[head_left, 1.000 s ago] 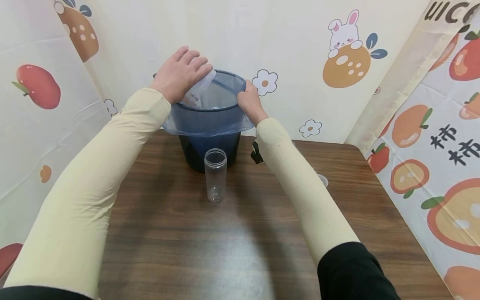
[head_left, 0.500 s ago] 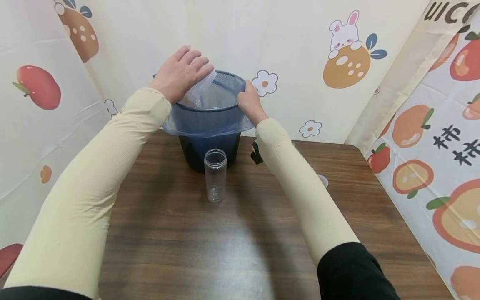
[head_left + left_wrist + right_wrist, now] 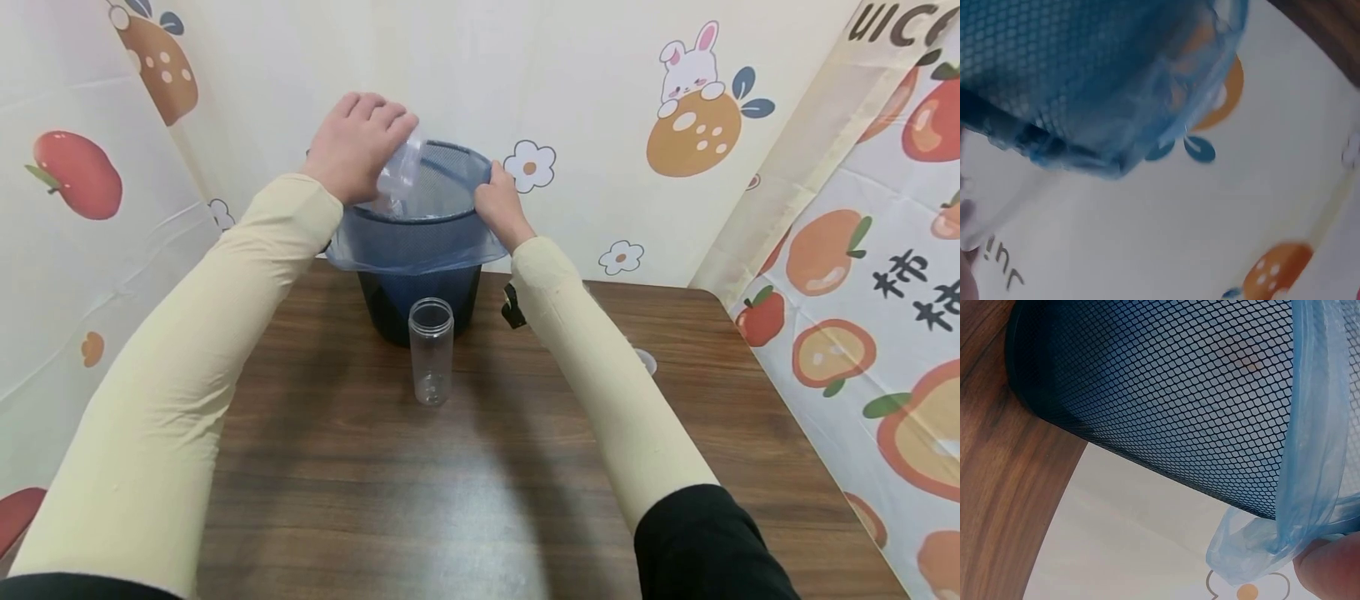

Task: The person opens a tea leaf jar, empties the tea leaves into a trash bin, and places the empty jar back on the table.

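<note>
While our left hand (image 3: 358, 143) curls around a clear crinkled plastic bag (image 3: 399, 173) at the far-left rim, our right hand (image 3: 501, 206) pinches the thin blue liner (image 3: 417, 250) against the right rim of the black mesh bin (image 3: 420, 300). Liner already folds over the rim all round; clear bag is only partway inside. Below our grips stands a clear plastic cylinder jar (image 3: 431, 351), open-topped, looks empty.
</note>
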